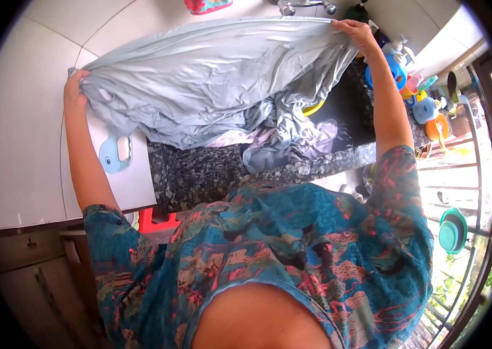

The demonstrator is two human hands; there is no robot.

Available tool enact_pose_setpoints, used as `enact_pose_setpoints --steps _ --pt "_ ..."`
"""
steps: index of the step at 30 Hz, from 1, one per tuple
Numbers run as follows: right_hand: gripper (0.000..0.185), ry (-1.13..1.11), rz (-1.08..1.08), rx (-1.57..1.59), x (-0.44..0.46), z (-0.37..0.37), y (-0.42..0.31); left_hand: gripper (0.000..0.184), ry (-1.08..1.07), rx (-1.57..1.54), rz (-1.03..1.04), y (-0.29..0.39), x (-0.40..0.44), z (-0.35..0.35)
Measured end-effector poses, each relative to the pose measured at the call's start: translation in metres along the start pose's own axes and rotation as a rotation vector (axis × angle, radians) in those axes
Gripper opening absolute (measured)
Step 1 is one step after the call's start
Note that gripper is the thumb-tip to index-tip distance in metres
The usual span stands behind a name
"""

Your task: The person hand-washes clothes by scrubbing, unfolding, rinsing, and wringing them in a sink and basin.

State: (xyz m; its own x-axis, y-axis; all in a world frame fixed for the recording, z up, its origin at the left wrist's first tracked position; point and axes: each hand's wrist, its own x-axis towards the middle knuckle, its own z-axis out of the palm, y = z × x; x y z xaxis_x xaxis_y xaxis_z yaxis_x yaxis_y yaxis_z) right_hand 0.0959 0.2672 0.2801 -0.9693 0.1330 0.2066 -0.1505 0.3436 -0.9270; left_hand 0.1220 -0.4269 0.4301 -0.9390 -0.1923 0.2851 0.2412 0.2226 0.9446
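A large light grey-blue cloth [217,75], wrinkled like a bed sheet, is stretched between my hands over a dark stone sink. My left hand [75,90] grips its left end beside the white tiled wall. At the upper right my right hand [355,34] pinches the opposite corner, near the tap. The cloth's lower part hangs in bunched folds down into the sink [351,110]. More crumpled lilac-grey cloth [319,139] lies there, partly under the folds. A bit of a yellow rim [314,108] shows behind the cloth; the rest of it is hidden.
A metal tap [301,6] is on the wall above. Several bottles, among them a blue one [426,109], crowd the right ledge by an orange cup [437,127]. A blue whale-shaped board [116,152] is at left. A teal basin [452,231] hangs on the window bars.
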Motion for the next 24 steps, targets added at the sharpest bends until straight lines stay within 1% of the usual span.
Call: enact_pose_setpoints --steps 2,3,5,7,8,9,11,14,17,20,21,22,24 --pt "0.034 0.048 0.065 0.079 0.005 0.001 0.002 0.023 -0.022 -0.104 -0.064 0.017 -0.011 0.027" --pt "0.033 0.073 0.107 0.119 0.004 0.002 0.008 0.023 0.035 -0.176 -0.095 0.010 -0.007 0.025" --pt "0.029 0.150 0.102 0.111 0.017 0.004 0.029 0.023 0.135 -0.323 -0.139 -0.002 0.009 0.027" --pt "0.025 0.202 0.121 0.083 0.017 0.000 0.037 0.024 0.034 -0.308 -0.150 0.008 -0.004 0.042" --pt "0.028 0.187 0.016 0.072 0.019 0.005 0.041 0.024 -0.021 -0.302 -0.160 0.012 -0.012 0.050" --pt "0.027 0.232 0.006 0.090 0.009 0.011 0.026 0.029 -0.100 -0.127 -0.108 0.010 -0.016 0.056" --pt "0.026 0.241 0.007 0.099 0.013 0.015 0.036 0.039 -0.265 0.211 0.013 0.006 -0.025 0.071" --pt "0.024 0.284 0.039 0.152 0.022 0.013 0.053 0.067 -0.381 1.210 0.263 0.026 -0.081 0.138" --pt "0.024 0.237 -0.026 0.167 0.018 0.013 0.038 0.092 -0.660 1.385 0.204 0.017 -0.086 0.151" --pt "0.023 0.212 -0.089 0.102 0.014 0.015 0.021 0.071 -0.885 1.329 0.397 -0.014 -0.085 0.138" --pt "0.023 0.222 -0.094 0.101 0.015 0.013 0.021 0.064 -0.961 1.308 0.464 -0.013 -0.087 0.141" --pt "0.023 0.233 -0.096 0.101 0.016 0.011 0.024 0.039 -0.956 1.250 0.373 -0.003 -0.096 0.147" --pt "0.023 0.264 -0.116 0.097 0.012 0.008 0.025 0.032 -0.856 1.140 0.415 -0.011 -0.094 0.144"
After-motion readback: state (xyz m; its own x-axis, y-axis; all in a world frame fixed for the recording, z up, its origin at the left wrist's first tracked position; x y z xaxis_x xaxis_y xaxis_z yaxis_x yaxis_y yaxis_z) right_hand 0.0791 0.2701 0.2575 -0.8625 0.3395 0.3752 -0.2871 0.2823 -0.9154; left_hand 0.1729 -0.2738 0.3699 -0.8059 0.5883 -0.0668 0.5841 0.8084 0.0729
